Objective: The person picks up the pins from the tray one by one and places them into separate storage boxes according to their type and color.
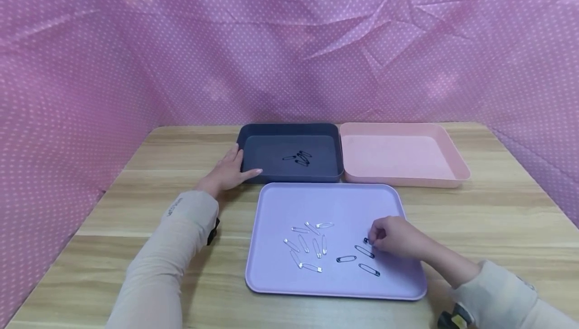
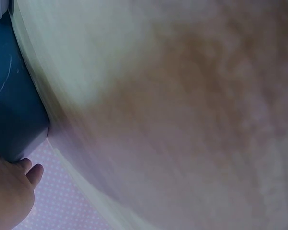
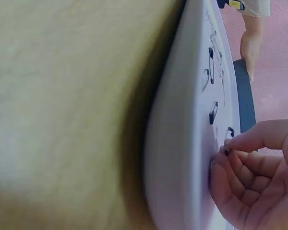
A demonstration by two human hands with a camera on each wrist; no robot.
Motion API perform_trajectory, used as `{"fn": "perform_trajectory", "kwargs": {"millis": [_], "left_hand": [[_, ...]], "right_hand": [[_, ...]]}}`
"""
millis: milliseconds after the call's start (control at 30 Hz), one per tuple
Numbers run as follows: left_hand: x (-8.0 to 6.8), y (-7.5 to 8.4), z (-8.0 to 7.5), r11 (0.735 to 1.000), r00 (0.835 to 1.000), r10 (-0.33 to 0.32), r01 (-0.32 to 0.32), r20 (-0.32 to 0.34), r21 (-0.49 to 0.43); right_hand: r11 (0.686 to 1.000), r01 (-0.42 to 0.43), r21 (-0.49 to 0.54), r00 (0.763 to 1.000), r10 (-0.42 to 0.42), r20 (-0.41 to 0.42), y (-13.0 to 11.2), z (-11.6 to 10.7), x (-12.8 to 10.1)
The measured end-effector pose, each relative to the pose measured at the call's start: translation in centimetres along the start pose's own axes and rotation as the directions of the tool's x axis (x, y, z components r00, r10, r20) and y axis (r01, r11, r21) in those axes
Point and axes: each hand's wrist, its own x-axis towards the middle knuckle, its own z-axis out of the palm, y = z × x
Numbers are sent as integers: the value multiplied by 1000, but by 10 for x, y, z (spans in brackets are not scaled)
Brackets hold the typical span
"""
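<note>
My left hand (image 1: 228, 171) rests against the left front corner of the dark grey tray (image 1: 294, 178), its thumb along the front rim and its fingers at the left side. Several black safety pins (image 1: 302, 159) lie in that tray. Over the right part of the lilac tray (image 1: 325, 198), my right hand (image 1: 398, 237) pinches a black safety pin (image 3: 230, 130) between thumb and fingertip. Just beside that hand lie three more black safety pins (image 1: 364, 251). Several silver safety pins (image 1: 312, 246) are spread over the tray's left and middle.
A pink tray (image 1: 402, 181) stands at the back right, side by side with the dark grey one. All three trays sit on a wood-grain table (image 1: 135, 208). Pink dotted cloth (image 1: 289, 47) hangs behind the table and at its sides.
</note>
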Motion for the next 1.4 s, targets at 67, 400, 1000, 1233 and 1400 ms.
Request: {"fn": "perform_trajectory", "kwargs": {"millis": [67, 400, 1000, 1233, 1400], "left_hand": [[-1, 1, 0, 1000, 1000, 0, 0, 1, -6], [1, -2, 2, 1000, 1000, 4, -4, -4, -8], [4, -5, 2, 1000, 1000, -13, 14, 11, -28], [3, -4, 2, 999, 1000, -14, 14, 2, -30], [3, -4, 2, 999, 1000, -15, 15, 3, -35]], "right_hand": [[1000, -19, 24, 1000, 19, 8, -1, -1, 2], [986, -44, 162, 999, 43, 8, -15, -8, 22], [937, -58, 345, 995, 80, -52, -41, -22, 89], [917, -8, 398, 991, 61, -122, -51, -29, 113], [888, -14, 460, 985, 91, -145, -53, -31, 131]]}}
